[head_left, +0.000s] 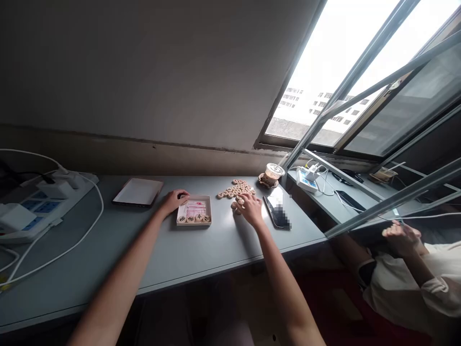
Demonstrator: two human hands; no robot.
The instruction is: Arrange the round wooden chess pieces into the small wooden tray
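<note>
A small open box lies on the grey table, with pink printed paper inside and several round wooden game pieces along its near edge. My left hand rests at the box's left far corner, fingers curled against its rim. A loose pile of round wooden pieces lies to the right of the box. My right hand sits on the near end of that pile, fingers bent down onto the pieces; what they grip is hidden.
The box lid lies to the left. A phone sits right of my right hand, a lidded cup behind it. A power strip with cables is far left. Another person's hand shows at lower right.
</note>
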